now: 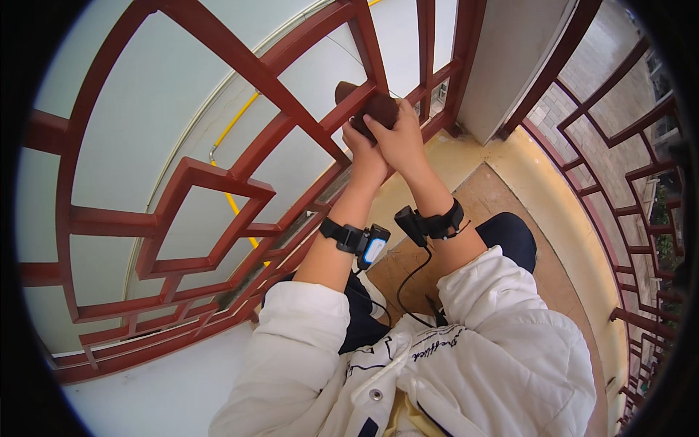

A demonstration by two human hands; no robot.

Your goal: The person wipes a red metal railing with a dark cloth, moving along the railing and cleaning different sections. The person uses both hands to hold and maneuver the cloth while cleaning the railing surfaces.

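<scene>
A dark brown cloth (381, 111) is folded over a bar of the red lattice railing (349, 107), with part of it showing on the far side of the bar. My right hand (399, 137) grips the cloth from the right, its thumb pressed on the near face. Close beside it, my left hand (361, 138) holds the cloth's lower left, thumb up against it. The fingers of both hands are largely hidden behind the cloth and bar.
Black straps with small devices (373, 245) circle both forearms, and a black cable (405, 280) hangs between them. A pale pillar (502, 65) stands at the far right. Another lattice railing (622, 211) curves along the right, above a brown tiled floor (480, 193). A yellow pipe (234, 125) runs behind the left lattice.
</scene>
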